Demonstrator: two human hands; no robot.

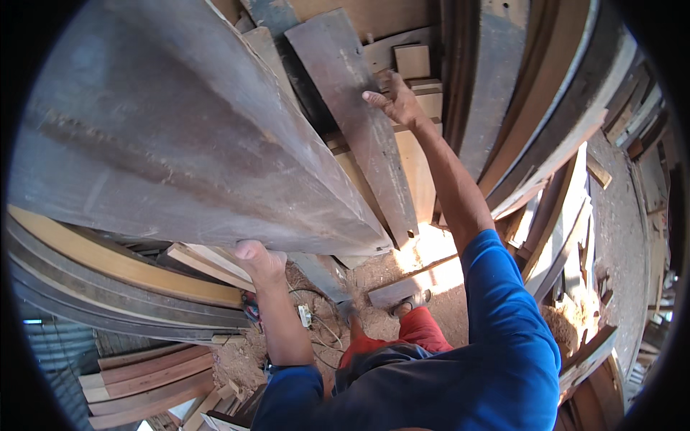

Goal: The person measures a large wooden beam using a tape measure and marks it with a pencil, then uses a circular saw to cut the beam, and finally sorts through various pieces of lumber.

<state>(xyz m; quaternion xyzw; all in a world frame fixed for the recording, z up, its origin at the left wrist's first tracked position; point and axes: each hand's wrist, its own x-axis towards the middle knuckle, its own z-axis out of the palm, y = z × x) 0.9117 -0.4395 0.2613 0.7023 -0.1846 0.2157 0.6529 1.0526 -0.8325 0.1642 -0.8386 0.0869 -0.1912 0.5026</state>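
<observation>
A large, thick grey-brown wooden board [165, 151] fills the upper left. My left hand [260, 261] grips its near edge, the thumb lying on the face and the fingers hidden behind the edge. My right hand [399, 106] is stretched forward with thumb and fingers apart, slightly blurred. It hovers at the right edge of a narrower dark plank [352, 108], holding nothing; whether it touches the plank I cannot tell. That plank leans beside the large board, its lower end near the sawdust-covered floor. Pale planks [413, 169] stand behind it.
Long upright boards [489, 93] lean at the right. At the left, curved-looking stacked boards [129, 287] lie above shorter reddish timbers [158, 377]. A wood offcut [417, 282] lies by my feet on the sawdust, and a cable [327, 327] with a white socket box [305, 316] is nearby.
</observation>
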